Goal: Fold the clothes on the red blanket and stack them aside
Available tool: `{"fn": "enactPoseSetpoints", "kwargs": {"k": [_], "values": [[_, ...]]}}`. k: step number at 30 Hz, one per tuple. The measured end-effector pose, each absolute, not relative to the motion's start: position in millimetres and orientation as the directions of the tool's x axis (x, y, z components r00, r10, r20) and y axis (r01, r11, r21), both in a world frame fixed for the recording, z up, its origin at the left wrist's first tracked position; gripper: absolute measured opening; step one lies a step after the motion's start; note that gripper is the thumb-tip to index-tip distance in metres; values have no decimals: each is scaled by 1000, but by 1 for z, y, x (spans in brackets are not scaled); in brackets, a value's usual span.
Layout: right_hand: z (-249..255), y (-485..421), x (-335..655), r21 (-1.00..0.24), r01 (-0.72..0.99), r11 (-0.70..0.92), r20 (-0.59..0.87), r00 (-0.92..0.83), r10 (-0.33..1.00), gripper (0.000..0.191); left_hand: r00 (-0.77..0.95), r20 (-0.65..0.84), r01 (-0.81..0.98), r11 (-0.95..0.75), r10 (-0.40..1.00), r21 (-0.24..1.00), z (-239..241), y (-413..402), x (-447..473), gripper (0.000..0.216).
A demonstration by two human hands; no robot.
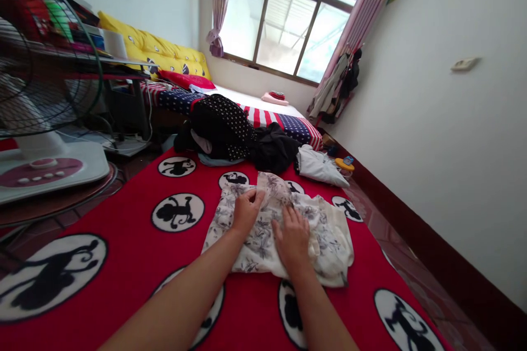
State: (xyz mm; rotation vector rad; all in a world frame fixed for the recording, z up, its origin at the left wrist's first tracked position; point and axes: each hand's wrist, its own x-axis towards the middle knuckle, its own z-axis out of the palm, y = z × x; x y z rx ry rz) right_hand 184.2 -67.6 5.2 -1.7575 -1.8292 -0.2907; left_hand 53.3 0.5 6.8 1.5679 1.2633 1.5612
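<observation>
A cream floral-print garment (257,244) lies spread and partly folded on the red blanket (132,269), which has black monkey figures in white ovals. My left hand (248,209) pinches the fabric near its far edge, where a flap stands slightly raised. Flat on the middle of the cloth rests my right hand (293,233), its fingers stretched out and pointing away from me. Which part of the garment each fold belongs to, I cannot tell.
Beyond the garment lie a heap of dark polka-dot clothes (222,126), a black garment (274,148) and a pale folded garment (321,167). An electric fan (45,159) stands at the left. A bed (263,118) is under the window; a wall runs along the right.
</observation>
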Motion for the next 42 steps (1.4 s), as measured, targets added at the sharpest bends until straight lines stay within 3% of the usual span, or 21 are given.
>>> {"fn": "enactPoseSetpoints", "kwargs": {"k": [6,11,18,23,26,28,31,34,36,39,42], "values": [[14,-53,197,-424,898,116,556,157,817,29,-117,450,187,-426,885,885,6,-3,54,40],[31,-25,208,-675,737,-34,283,301,911,28,-110,478,199,-452,872,870,6,-3,55,40],[30,7,220,-700,710,-71,197,287,937,29,-65,522,194,-502,850,843,7,-4,57,26],[30,8,223,-759,650,-44,260,364,895,56,243,565,353,-614,789,706,13,-18,56,20],[33,-10,213,-731,672,116,482,389,785,49,396,536,461,-666,746,586,14,-24,57,16],[32,-26,203,-637,714,292,644,283,711,42,421,538,466,-683,730,562,12,-24,59,16],[22,-45,195,-517,760,393,635,34,771,37,353,559,419,-661,750,622,11,-19,57,19],[5,-54,199,-448,849,280,455,-52,889,37,144,588,471,-577,796,667,17,-11,37,20],[-3,-56,205,-408,889,210,386,-41,922,37,-48,555,598,-422,830,682,25,-6,12,21],[0,-59,203,-392,902,180,420,1,908,36,-261,344,685,-78,902,725,33,0,-31,35],[14,-70,181,-405,882,243,536,13,844,31,-269,122,579,59,955,813,33,-1,-57,51]]}}
